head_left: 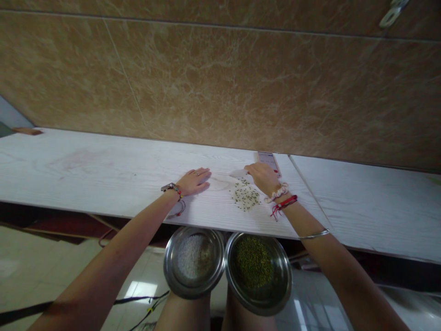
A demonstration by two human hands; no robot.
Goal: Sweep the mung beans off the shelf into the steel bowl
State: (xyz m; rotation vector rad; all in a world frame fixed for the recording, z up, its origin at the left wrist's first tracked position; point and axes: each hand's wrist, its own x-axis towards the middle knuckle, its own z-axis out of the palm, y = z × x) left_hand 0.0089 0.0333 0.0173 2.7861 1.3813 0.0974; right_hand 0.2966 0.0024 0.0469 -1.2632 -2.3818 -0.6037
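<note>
My left hand (pixel 193 182) lies palm down on the white wood-grain table (pixel 103 170), fingers stretched out and nothing in them. My right hand (pixel 262 177) pinches a thin, pale, see-through piece (pixel 237 173), whose exact kind I cannot make out. Just in front of it, a small spread of green beans and white grains (pixel 245 195) lies mixed on the tabletop. At the table's front edge, a steel bowl (pixel 169 269) with white grains and a second steel bowl (pixel 284 287) with green beans rest side by side on my thighs.
A phone (pixel 268 161) with a lit screen lies beyond my right hand, near the brown tiled wall (pixel 220 87). A seam (pixel 308 189) crosses the table on the right. Black cables (pixel 138 299) hang at lower left above the tiled floor.
</note>
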